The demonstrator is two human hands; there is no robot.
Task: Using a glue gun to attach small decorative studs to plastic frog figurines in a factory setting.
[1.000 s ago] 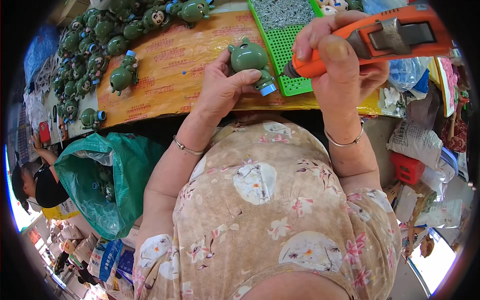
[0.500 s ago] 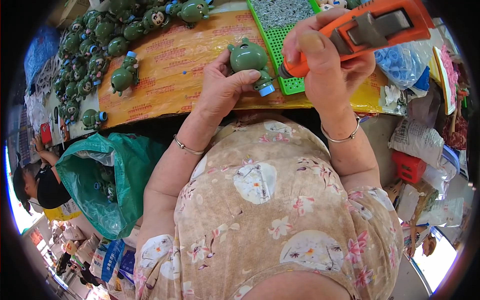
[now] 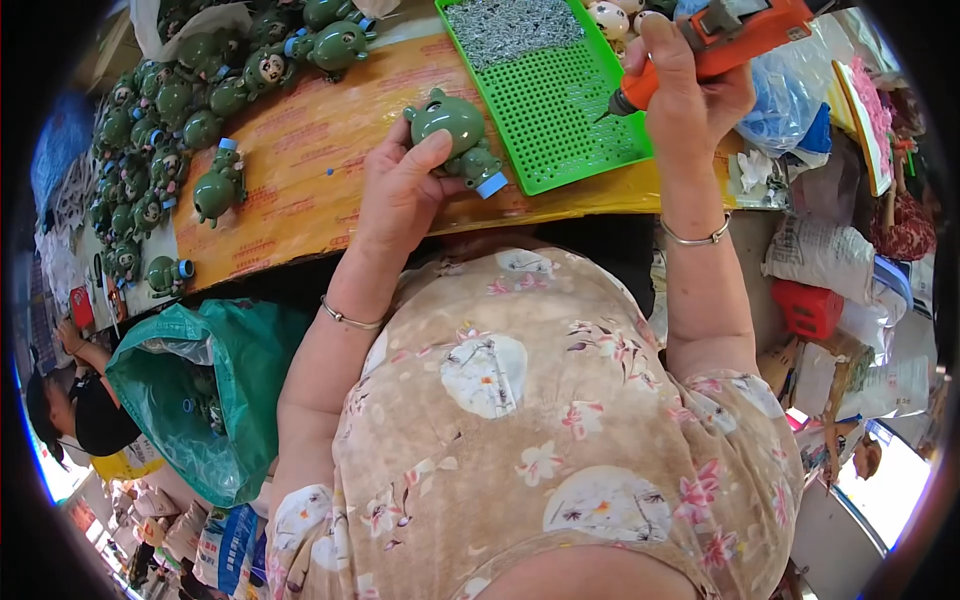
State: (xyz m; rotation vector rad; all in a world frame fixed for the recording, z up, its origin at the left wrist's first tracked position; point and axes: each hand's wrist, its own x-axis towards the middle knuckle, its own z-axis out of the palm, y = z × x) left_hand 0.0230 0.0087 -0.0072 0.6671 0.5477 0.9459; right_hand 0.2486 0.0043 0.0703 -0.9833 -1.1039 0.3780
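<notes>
what seems a bright window [image 3: 888, 492] glares right of the yellow-covered table [image 3: 290, 195].

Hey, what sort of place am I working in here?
Probably a small toy or novelty workshop: matching green figures are heaped on the table, a green tray holds many small metal pieces, and your right hand grips an orange power tool.

Pale sack [image 3: 822, 256], red plastic object [image 3: 808, 309]

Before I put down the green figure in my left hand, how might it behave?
The green figure probably feels rigid; no dents show where your left hand grips it. Its glossy surface might be slippery, and its rounded head could make it roll if pushed.
</notes>
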